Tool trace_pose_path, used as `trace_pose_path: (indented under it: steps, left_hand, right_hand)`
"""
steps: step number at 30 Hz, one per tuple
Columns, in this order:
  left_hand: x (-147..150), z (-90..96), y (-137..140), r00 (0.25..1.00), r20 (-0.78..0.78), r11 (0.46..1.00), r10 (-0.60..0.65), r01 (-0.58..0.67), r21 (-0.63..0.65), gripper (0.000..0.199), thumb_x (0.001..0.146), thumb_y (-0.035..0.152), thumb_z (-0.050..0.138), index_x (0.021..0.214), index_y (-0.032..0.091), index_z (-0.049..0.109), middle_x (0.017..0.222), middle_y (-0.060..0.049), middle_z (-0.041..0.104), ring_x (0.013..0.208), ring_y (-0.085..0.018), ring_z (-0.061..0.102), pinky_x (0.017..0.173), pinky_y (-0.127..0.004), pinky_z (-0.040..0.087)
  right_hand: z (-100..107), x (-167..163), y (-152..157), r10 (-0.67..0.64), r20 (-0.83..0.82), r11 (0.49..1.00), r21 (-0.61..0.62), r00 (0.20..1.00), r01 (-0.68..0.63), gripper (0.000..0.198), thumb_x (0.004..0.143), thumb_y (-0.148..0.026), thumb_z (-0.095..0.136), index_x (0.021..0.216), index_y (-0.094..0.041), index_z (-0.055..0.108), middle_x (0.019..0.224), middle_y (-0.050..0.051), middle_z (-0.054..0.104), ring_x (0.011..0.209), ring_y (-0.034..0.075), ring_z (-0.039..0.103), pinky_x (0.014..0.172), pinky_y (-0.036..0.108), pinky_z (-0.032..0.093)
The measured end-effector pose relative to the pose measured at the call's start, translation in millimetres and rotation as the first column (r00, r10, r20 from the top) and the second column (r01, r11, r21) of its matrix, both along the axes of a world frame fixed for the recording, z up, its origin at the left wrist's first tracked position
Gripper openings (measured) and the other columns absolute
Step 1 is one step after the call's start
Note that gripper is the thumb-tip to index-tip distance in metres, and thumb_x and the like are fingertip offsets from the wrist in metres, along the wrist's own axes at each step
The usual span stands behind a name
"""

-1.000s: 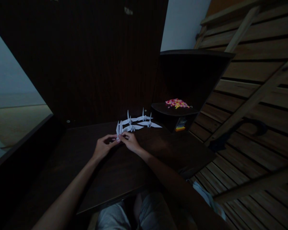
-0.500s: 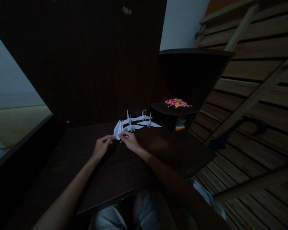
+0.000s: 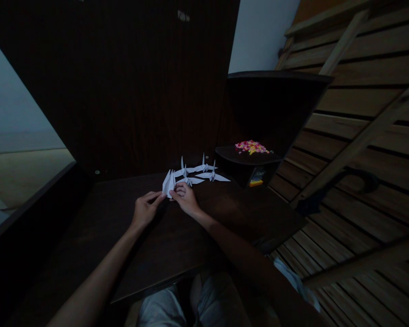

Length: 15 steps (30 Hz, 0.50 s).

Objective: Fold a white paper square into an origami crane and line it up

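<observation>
Between my two hands is a folded white paper point(image 3: 168, 184) with pointed tips facing up, held just above the dark desk. My left hand point(image 3: 146, 210) pinches its lower left edge with thumb and fingers. On the other side, my right hand point(image 3: 186, 198) grips the lower right edge, its fingers curled behind the paper. Several white origami cranes stand right behind my hands; one crane point(image 3: 213, 175) spreads its wings at the right, and another crane point(image 3: 188, 181) sits close to my right fingers, partly covered by them.
The dark wooden desk point(image 3: 150, 268) runs up to a tall dark back panel point(image 3: 139, 91). At the right, a curved corner shelf point(image 3: 231, 155) bears a heap of small pink, red and yellow pieces point(image 3: 252, 146). Below it is a small yellow item point(image 3: 255, 183). Wooden slats point(image 3: 347, 136) rise beyond.
Both hands stay on the folded paper and have shifted only slightly. The fingers of my right hand have moved a little up behind it. The cranes stay in place.
</observation>
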<state>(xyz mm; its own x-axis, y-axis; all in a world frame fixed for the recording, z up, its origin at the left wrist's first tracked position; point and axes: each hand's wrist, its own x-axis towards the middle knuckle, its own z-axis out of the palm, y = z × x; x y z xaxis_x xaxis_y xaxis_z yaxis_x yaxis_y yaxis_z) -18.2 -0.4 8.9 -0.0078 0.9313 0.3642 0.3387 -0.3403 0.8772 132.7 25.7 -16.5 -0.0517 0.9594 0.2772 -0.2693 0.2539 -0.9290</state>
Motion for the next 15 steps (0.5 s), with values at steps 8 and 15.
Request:
trace_pose_path:
  steps: [8,15]
  left_hand:
    - [-2.0,-4.5,6.3,0.992,0.126,0.985,-0.003,0.025,-0.169,0.068,0.059,0.052,0.075,0.114,0.013,0.066,0.071,-0.005,0.069,0.070,-0.021,0.063,0.069,-0.033,0.050]
    - [-2.5,-8.4,6.1,0.952,0.268,0.929,-0.147,0.226,-0.293,0.062,0.057,0.056,0.075,0.100,0.012,0.070,0.083,-0.010,0.071,0.073,-0.021,0.063,0.065,-0.029,0.048]
  right_hand:
    - [1.4,2.2,-1.3,-0.009,-0.010,1.000,-0.014,1.000,0.009,0.049,0.060,-0.041,0.077,0.093,-0.020,0.047,0.074,-0.003,0.056,0.068,0.014,0.063,0.058,0.027,0.057]
    - [0.1,1.6,-1.7,0.001,0.033,1.000,0.012,0.999,-0.002,0.045,0.061,-0.039,0.077,0.091,-0.020,0.049,0.072,-0.003,0.056,0.064,0.011,0.060,0.056,0.024,0.056]
